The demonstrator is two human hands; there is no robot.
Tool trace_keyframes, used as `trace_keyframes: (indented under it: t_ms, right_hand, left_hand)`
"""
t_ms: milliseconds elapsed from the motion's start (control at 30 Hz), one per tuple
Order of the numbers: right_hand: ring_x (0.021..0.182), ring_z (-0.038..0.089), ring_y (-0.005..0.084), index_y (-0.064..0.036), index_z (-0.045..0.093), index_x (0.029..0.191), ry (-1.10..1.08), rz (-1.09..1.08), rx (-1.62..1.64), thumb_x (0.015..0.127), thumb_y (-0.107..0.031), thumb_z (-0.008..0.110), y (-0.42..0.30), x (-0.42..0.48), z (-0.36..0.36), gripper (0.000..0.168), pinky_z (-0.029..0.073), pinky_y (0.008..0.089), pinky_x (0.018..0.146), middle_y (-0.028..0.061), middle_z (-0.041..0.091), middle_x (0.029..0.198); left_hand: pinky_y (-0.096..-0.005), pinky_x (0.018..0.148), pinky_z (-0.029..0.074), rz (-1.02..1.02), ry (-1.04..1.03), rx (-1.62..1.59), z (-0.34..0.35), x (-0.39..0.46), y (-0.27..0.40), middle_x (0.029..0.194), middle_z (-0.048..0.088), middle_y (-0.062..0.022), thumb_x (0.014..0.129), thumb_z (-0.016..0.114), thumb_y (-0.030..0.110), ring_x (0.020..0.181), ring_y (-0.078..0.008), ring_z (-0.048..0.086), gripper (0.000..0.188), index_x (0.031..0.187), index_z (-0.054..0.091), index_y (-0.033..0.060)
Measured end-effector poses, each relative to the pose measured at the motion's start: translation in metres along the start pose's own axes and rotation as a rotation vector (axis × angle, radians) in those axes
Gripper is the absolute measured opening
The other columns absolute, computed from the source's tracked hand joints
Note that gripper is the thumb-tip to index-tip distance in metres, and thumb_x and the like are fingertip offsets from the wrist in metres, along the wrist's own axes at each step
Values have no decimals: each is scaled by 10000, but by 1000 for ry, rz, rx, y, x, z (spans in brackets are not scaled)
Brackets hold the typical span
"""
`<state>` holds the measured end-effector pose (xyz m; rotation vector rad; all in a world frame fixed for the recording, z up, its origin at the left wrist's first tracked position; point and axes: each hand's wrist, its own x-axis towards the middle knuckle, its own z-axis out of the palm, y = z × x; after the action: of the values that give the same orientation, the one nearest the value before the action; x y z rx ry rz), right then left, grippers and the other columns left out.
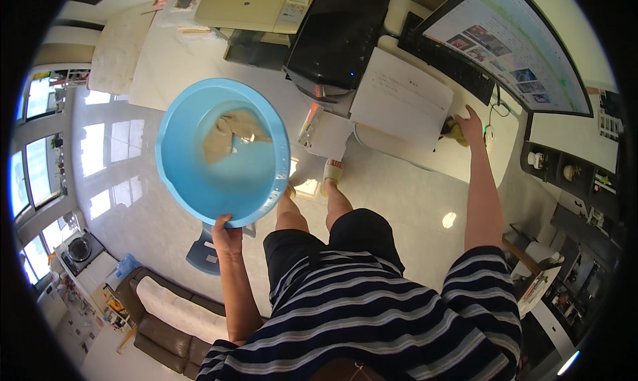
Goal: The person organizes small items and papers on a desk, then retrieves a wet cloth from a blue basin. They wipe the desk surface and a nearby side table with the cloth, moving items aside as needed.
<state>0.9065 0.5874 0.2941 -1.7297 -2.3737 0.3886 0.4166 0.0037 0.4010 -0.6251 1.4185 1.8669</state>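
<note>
My left hand (228, 237) grips the near rim of a light blue plastic basin (182, 166), with the thumb over the edge. Water stands in the basin, and a beige cloth (218, 139) lies partly submerged in it. Off to the right, my right hand (471, 127) is at the desk beside a small yellow-green item (454, 133), possibly a cloth. Its fingers overlap that item in view, so whether they grasp it is hidden. A white sheet of paper with handwriting (401, 99) lies just left of this hand.
A computer monitor (518, 47) and black keyboard (443, 64) stand at the far right of the desk. Beside them are a black printer (339, 37) and a beige printer (244, 5). A small box (311, 124) sits near the desk edge. A dark blue stool (204, 251) stands below the basin.
</note>
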Motion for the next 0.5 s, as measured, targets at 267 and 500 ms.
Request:
trace_keyframes:
  t_ms: [267, 500]
  right_hand:
    - [734, 675, 161, -44, 641, 1230, -597, 614, 532, 840, -95, 705, -42, -164, -14, 398, 544, 301, 649, 106, 715, 887]
    - [899, 682, 152, -7, 572, 1312, -843, 649, 1038, 885, -80, 678, -172, -273, 147, 446, 541, 272, 773, 127, 719, 1079]
  left_hand:
    - [-462, 1060, 432, -12, -52, 17, -4, 3, -4, 1284, 568, -117, 773, 572, -39, 1194, -301, 554, 563, 1328, 480, -27]
    - [-432, 996, 469, -69, -46, 142, -41, 37, -7, 1229, 579, -118, 795, 559, -37, 1146, -286, 573, 520, 1310, 489, -27]
